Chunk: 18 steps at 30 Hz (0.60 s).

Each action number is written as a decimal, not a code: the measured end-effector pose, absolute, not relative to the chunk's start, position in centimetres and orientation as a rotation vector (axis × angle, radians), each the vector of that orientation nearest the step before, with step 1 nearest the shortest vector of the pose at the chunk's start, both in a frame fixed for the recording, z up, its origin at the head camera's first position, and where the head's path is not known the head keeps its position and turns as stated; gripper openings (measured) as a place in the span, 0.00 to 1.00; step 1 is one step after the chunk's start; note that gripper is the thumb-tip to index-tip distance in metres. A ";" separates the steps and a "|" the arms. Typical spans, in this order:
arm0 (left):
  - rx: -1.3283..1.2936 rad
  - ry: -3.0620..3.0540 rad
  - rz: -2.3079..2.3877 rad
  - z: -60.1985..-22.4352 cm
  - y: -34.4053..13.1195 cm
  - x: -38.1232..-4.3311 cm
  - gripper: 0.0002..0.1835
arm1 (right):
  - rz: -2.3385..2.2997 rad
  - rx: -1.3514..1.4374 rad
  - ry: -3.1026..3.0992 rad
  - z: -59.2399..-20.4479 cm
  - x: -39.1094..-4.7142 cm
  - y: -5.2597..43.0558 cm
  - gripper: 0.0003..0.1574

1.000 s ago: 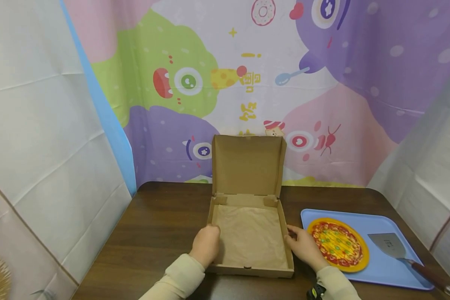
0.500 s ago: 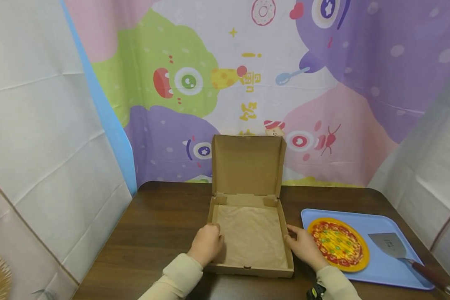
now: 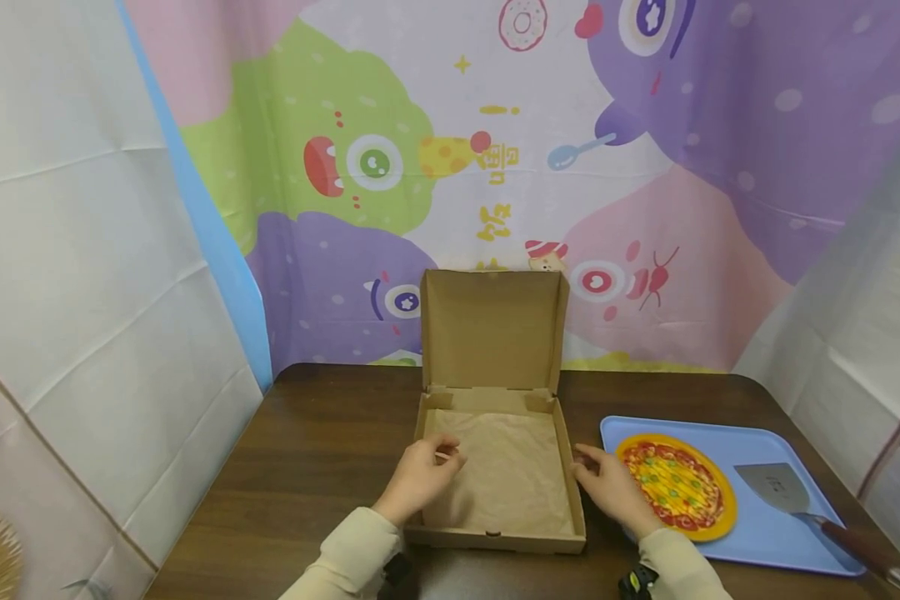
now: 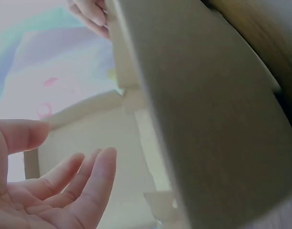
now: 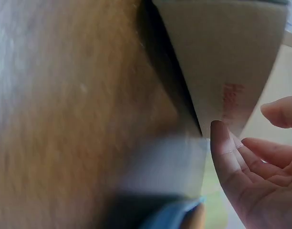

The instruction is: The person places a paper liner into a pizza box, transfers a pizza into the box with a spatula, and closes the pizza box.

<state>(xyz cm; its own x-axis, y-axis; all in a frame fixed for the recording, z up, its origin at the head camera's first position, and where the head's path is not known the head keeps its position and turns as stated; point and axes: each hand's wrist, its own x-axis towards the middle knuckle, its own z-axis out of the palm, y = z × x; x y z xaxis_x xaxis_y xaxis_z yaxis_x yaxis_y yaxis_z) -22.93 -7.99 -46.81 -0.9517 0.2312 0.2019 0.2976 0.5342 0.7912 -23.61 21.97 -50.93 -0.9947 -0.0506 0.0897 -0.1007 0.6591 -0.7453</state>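
A cardboard pizza box (image 3: 495, 542) stands on the table with its lid (image 3: 492, 333) raised at the back. Crinkled brown paper (image 3: 506, 479) lines its bottom. My left hand (image 3: 418, 477) is over the box's left side, thumb and fingers apart, holding nothing; the left wrist view shows the same hand (image 4: 65, 191) beside the box wall (image 4: 208, 119). At the right wall, my right hand (image 3: 617, 490) has loosely bent fingers and a gap to the thumb. In the right wrist view, its fingertips (image 5: 221, 131) are right at the box's printed outer side (image 5: 227, 57).
To the right, a blue tray (image 3: 750, 437) carries a pizza (image 3: 678, 487) with an orange rim and a wide spatula (image 3: 776, 487), its dark handle reaching past the tray's edge. Behind the dark wooden table (image 3: 300, 467) hangs a cartoon-printed curtain (image 3: 360, 125).
My left hand has let go of the box's left wall, risen slightly and opened over it. The right hand's fingers have loosened beside the right wall. The box stays in place.
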 end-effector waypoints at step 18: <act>-0.661 -2.637 -1.795 -45.7 -2.3 -19.7 0.30 | 0.930 0.123 -2.794 -46.8 -21.1 29.1 0.32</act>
